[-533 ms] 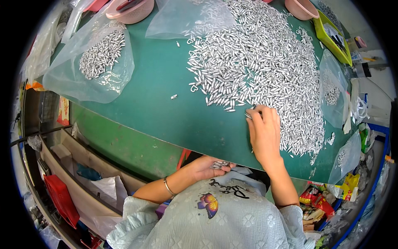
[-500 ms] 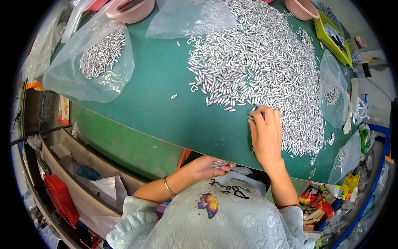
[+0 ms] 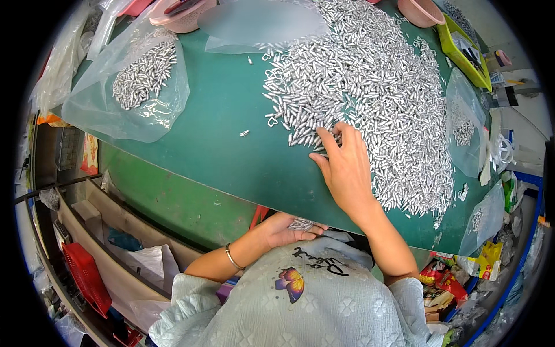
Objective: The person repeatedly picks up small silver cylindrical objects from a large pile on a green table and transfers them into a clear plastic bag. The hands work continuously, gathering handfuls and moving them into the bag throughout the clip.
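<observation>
A wide heap of small silver bullet-shaped metal parts (image 3: 399, 115) covers much of the green tabletop, with a few heart-shaped pieces among them. My right hand (image 3: 346, 165) reaches over the heap's near left edge, thumb and fingers apart, fingertips touching or just above the parts. Nothing shows in its grip. At the table's front edge, my left hand (image 3: 283, 230) is cupped palm up around several silver metal parts (image 3: 300, 224). A single part (image 3: 244, 133) lies apart on the green surface, left of the heap.
A clear plastic bag (image 3: 165, 118) of similar parts lies on the left, and another clear bag (image 3: 231, 45) at the back. Pink bowls (image 3: 419, 13) and a yellow-green tray (image 3: 462, 55) stand along the far side. Smaller bags (image 3: 462, 153) line the right edge.
My right hand has moved left and slightly away from me along the heap's edge, its fingers spreading. My left hand has shifted slightly left, still cupped around the parts.
</observation>
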### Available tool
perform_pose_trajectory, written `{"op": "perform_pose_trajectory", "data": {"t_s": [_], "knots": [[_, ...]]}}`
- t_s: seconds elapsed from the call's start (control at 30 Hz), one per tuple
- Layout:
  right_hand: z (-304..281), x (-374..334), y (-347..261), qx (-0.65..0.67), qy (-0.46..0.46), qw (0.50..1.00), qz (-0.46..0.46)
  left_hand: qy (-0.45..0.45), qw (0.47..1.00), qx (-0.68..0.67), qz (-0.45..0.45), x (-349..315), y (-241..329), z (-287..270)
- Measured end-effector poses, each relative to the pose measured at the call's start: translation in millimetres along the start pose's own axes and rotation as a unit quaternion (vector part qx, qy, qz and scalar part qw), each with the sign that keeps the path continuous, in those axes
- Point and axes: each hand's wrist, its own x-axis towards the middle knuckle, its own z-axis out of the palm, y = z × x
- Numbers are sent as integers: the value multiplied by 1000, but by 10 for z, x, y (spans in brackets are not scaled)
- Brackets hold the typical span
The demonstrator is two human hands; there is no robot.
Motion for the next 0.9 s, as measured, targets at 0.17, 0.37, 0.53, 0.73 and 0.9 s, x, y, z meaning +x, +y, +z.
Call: {"op": "perform_pose_trajectory", "data": {"t_s": [0.17,0.37,0.53,0.73,0.9], "knots": [[-3,-112,46,64,-41,997,18,0,1000,17,3,-38,31,-18],[-42,-111,36,110,-61,992,13,74,995,56,23,-111,54,69],[-102,-209,-12,105,-67,992,26,189,975,98,56,-594,57,184],[-63,-165,-65,86,-30,996,6,115,964,-45,236,-1403,866,713],[-76,-165,-59,98,-26,995,-14,14,820,-197,537,-1854,2429,943]]}}
